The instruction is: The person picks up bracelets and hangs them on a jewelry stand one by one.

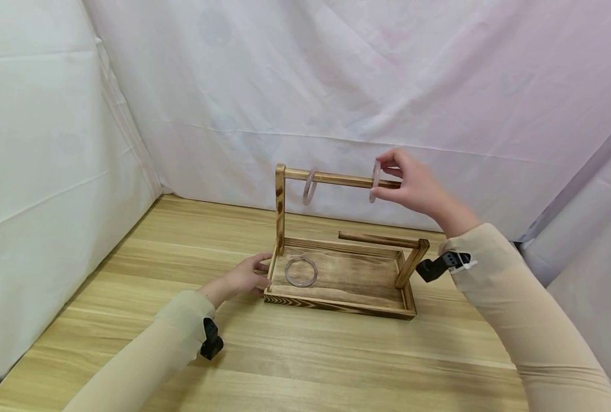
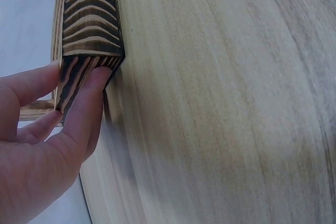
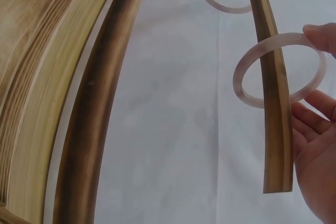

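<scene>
A wooden stand (image 1: 336, 309) has a shallow tray base, with an upper bar (image 1: 344, 179) reaching right from a tall left post and a lower bar (image 1: 372, 237) reaching left from a shorter right post. My right hand (image 1: 413, 183) pinches a pale, pinkish bangle (image 3: 247, 66) between thumb and fingers; the ring encircles the upper bar near its free end. Farther left on that bar hangs another bangle (image 1: 309, 187). A third bangle (image 1: 301, 272) lies flat in the tray's left part. With its fingers and thumb, my left hand (image 2: 52, 135) grips the tray's left end.
The stand sits on a light wood-grain table (image 1: 295, 360). White cloth (image 1: 285, 74) hangs behind and at both sides. The lower bar (image 3: 100, 103) runs near the right hand's work, below the upper one.
</scene>
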{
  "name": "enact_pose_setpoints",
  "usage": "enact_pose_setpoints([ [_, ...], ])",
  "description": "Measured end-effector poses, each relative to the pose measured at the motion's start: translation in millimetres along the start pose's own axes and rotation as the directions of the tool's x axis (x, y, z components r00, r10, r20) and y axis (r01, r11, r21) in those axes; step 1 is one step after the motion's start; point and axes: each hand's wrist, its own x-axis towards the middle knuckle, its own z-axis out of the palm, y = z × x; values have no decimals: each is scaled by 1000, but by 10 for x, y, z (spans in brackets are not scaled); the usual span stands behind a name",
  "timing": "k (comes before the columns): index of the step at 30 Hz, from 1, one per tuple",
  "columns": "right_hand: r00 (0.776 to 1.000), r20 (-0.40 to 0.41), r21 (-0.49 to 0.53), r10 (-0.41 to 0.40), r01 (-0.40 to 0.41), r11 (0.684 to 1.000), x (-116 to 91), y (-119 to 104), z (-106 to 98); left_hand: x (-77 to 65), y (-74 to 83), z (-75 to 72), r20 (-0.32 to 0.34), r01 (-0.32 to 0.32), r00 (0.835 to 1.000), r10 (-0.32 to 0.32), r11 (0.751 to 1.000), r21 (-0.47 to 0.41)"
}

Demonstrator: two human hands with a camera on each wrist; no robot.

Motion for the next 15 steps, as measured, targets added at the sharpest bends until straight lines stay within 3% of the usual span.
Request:
enact_pose_setpoints([
  [15,999,38,-2,-38,38,999,105,-94,114,-24,8,-11,6,-9,1000,9,1000,-4],
])
